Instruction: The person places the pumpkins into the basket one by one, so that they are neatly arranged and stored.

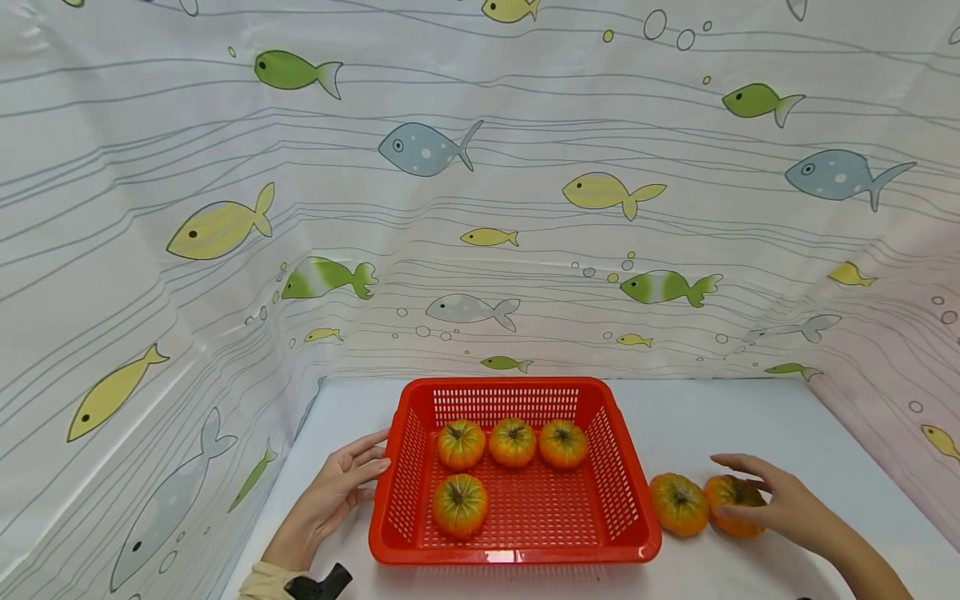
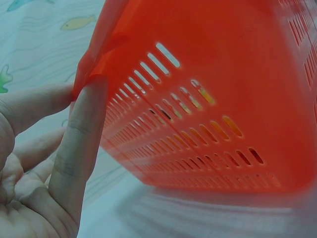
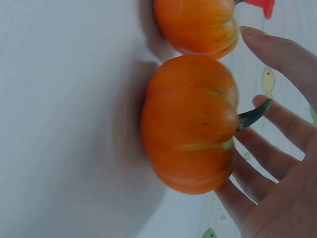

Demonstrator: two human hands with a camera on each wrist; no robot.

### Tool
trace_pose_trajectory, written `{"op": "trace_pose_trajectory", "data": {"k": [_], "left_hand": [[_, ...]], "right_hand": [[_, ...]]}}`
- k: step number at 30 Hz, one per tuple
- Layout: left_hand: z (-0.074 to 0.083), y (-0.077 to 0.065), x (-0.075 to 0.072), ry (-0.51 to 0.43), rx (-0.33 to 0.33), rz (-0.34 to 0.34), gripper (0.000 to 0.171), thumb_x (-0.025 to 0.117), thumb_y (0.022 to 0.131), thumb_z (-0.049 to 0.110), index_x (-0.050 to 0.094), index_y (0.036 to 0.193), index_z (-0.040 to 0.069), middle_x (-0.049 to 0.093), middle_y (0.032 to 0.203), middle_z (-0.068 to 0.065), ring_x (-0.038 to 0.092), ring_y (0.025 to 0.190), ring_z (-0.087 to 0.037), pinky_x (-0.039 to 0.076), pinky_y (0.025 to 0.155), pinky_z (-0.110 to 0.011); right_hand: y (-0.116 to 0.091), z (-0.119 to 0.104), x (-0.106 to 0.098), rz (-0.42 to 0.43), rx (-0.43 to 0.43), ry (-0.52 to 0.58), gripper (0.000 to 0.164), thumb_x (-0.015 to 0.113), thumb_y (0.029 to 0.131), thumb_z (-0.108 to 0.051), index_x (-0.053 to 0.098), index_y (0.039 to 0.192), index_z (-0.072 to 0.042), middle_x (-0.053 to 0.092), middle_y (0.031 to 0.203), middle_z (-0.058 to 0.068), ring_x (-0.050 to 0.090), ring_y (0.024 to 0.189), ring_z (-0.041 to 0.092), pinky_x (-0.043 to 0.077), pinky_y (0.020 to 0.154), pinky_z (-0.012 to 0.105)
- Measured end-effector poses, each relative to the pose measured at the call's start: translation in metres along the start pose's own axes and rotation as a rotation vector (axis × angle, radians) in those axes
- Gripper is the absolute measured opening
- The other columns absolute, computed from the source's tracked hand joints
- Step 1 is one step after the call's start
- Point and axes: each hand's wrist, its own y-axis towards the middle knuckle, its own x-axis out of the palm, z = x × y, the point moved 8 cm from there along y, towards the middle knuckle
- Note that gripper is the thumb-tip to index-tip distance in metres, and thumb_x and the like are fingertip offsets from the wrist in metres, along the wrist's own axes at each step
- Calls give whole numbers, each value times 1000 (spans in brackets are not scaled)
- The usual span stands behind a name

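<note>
A red plastic basket (image 1: 517, 553) with slotted walls sits on the table, four-sided and open on top. Inside it, several small orange pumpkins stand in a back row and at the front left, one being this pumpkin (image 1: 460, 506). My left hand (image 1: 341, 487) is at the basket's left side, its thumb and a finger (image 2: 81, 134) pinching the rim. To the right of the basket, two more pumpkins lie side by side. My right hand (image 1: 780, 504) reaches over the outer pumpkin (image 3: 190, 126), fingers spread loosely around its top and stem. The inner pumpkin (image 1: 679, 505) stands close to the basket wall.
White tabletop (image 1: 705, 425) surrounds the basket. A pale sheet (image 1: 540, 325) printed with fish and wavy lines rises behind and along both sides. A black strap piece (image 1: 321, 582) shows at my left wrist.
</note>
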Motion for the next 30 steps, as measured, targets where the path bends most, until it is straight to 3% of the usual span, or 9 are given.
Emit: {"op": "trace_pose_trajectory", "data": {"k": [7,12,14,18,22,27,30], "left_hand": [[0,0,0,3,8,-5,66,57,105,7,23,161,-3,70,115,7,73,96,-8,64,73,-24],[0,1,-1,0,12,-13,66,56,105,6,23,161,-3,71,116,7,73,97,-8,64,73,-24],[-1,1,-1,-1,11,-13,65,56,105,6,23,161,-3,71,116,7,73,97,-8,64,73,-25],[-2,2,-1,-3,3,-9,65,56,105,7,24,161,-2,71,118,7,73,97,-8,64,74,-25],[-2,2,-2,-1,0,-5,65,56,105,8,24,161,-2,71,119,6,74,98,-9,64,75,-26],[-2,1,-2,-5,7,-7,65,56,105,7,25,161,-2,71,117,7,74,97,-8,64,74,-26],[-2,1,-2,-7,8,-8,64,56,105,7,25,160,-2,71,117,7,74,97,-8,64,75,-26]], "right_hand": [[-6,20,6,-9,27,59,66,87,84,-31,60,140,-9,68,131,10,47,106,-21,55,80,17],[-9,32,11,-22,62,62,66,85,86,-31,58,142,-9,66,134,10,40,107,-26,60,82,34],[-10,34,12,-20,69,55,67,84,86,-31,57,143,-9,64,136,15,37,107,-27,60,82,32],[-11,38,14,-7,78,48,67,84,86,-31,57,143,-7,62,138,22,33,107,-30,52,80,15],[-12,41,16,-3,89,66,66,84,87,-30,57,142,-6,62,138,23,33,106,-30,50,81,13],[-12,43,16,-8,118,66,67,84,86,-32,58,143,-8,65,135,6,33,105,-30,50,80,14],[-12,44,16,-10,128,63,67,84,86,-33,58,143,-8,64,135,5,32,104,-30,50,79,14]]}}
